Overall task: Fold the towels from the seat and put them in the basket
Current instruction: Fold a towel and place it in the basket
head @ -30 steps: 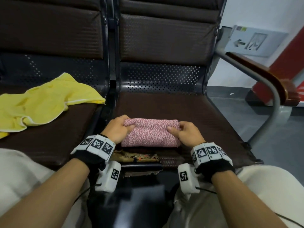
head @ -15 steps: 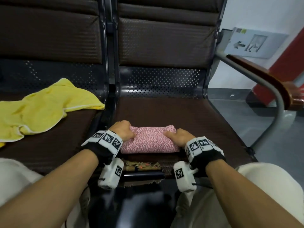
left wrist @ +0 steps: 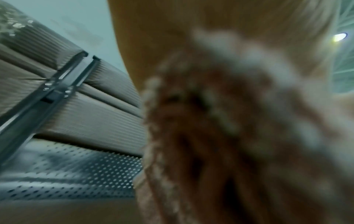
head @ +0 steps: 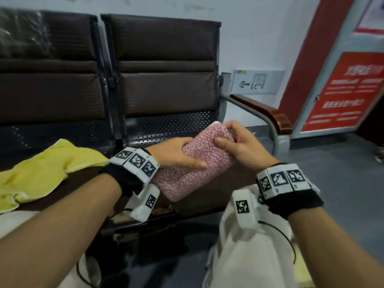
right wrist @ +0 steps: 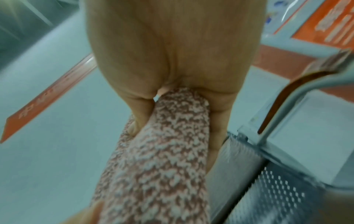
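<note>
A folded pink speckled towel [head: 193, 165] is held up above the right seat [head: 218, 196], tilted with its far end higher. My left hand [head: 178, 154] grips its near left side, thumb on top. My right hand [head: 239, 146] grips the far right end, thumb on top and fingers curled over the edge. The right wrist view shows the pink towel [right wrist: 161, 159] pinched between thumb and fingers. In the left wrist view the pink towel [left wrist: 229, 136] fills the frame, blurred. A crumpled yellow towel [head: 41, 171] lies on the left seat. No basket is in view.
Two dark brown seats with padded backs [head: 166, 80] stand against a pale wall. A metal armrest with a wooden top [head: 268, 115] is at the right. A red sign board [head: 342, 92] stands further right on the grey floor. My knees in pale trousers [head: 249, 256] are below.
Both hands have lifted the folded pink towel off the seat and swung it up and to the right. My head has tilted up, showing the seat backs and wall.
</note>
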A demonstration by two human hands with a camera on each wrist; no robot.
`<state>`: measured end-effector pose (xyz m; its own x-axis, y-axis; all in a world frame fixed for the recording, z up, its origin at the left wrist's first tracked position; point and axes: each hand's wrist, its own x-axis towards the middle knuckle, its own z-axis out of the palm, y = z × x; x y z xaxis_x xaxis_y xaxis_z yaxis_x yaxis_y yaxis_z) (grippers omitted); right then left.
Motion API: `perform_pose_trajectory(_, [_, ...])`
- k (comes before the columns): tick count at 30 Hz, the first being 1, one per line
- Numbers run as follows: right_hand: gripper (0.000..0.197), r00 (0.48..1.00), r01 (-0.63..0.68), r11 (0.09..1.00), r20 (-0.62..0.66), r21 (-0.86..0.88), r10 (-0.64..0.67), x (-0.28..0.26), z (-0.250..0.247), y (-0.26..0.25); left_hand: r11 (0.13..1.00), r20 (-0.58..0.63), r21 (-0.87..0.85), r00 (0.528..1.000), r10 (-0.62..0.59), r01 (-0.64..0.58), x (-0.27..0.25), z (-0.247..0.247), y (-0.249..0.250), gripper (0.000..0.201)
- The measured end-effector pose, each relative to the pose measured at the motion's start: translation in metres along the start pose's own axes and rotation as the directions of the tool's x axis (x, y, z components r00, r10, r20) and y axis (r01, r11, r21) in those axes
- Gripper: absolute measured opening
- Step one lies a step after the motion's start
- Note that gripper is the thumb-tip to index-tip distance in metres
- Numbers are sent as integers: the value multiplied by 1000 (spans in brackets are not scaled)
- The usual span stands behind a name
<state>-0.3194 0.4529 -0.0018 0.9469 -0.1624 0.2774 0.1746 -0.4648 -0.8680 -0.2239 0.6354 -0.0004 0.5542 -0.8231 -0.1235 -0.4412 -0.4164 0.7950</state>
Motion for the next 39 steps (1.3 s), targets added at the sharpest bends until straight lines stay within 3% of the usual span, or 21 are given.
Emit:
perform_pose_trajectory(4, [15, 964, -2, 999, -267, 40, 13, -36, -63, -5, 992, 67, 107, 996, 56, -63, 17, 29, 50, 55])
perform_pose_trajectory(6, [15, 912, -22, 999, -408, 31, 33, -60, -95, 4, 967, 69, 235, 994, 87, -101, 29, 47, 72, 49])
perform_pose_trajectory(9, [12, 828, -81, 995, -551, 60, 100, -104, -134, 26, 925, 84, 343, 986, 142, -162, 52, 83, 106, 23])
perform_pose_trajectory(12, [10, 727, -137, 978, -655, 154, 205, -154, -165, 56, 852, 174, 472, 971, 161, -226, 80, 135, 134, 36])
perform_pose_trajectory(15, [13, 637, -219, 945, -699, 241, 326, -208, -192, 91, 835, 314, 448, 931, 187, -319, 104, 200, 145, 35])
perform_pose_trajectory(18, [12, 552, -372, 884, -698, 283, 456, -265, -203, 138, 857, 435, 385, 886, 160, -344, 119, 273, 131, 36])
perform_pose_trajectory(22, [19, 472, -594, 738, -604, 320, 642, -328, -195, 200, 886, 564, 342, 823, 74, -314, 122, 367, 83, 37])
perform_pose_trajectory(24, [32, 433, -744, 626, -544, 235, 719, -351, -189, 225, 893, 628, 352, 778, -3, -281, 115, 408, 58, 37])
perform_pose_trajectory(27, [31, 354, -906, 419, -431, 61, 830, -374, -186, 248, 911, 746, 321, 662, -75, -259, 97, 457, 31, 43])
perform_pose_trajectory(29, [37, 305, -952, 286, -363, -106, 880, -384, -182, 261, 918, 807, 305, 581, -109, -253, 87, 480, 19, 44])
perform_pose_trajectory(31, [43, 254, -956, 178, -356, -233, 899, -392, -170, 274, 900, 830, 343, 536, -155, -270, 83, 495, 10, 43])
perform_pose_trajectory(35, [47, 150, -969, 71, -330, -238, 932, -400, -141, 298, 808, 819, 469, 518, -247, -356, 84, 503, 2, 41])
perform_pose_trajectory(37, [46, 108, -975, 38, -321, -217, 941, -398, -136, 302, 811, 805, 459, 555, -209, -362, 87, 494, 3, 39])
perform_pose_trajectory(39, [41, 110, -969, 24, -346, -244, 932, -388, -138, 298, 848, 760, 422, 635, -138, -321, 94, 475, 7, 34])
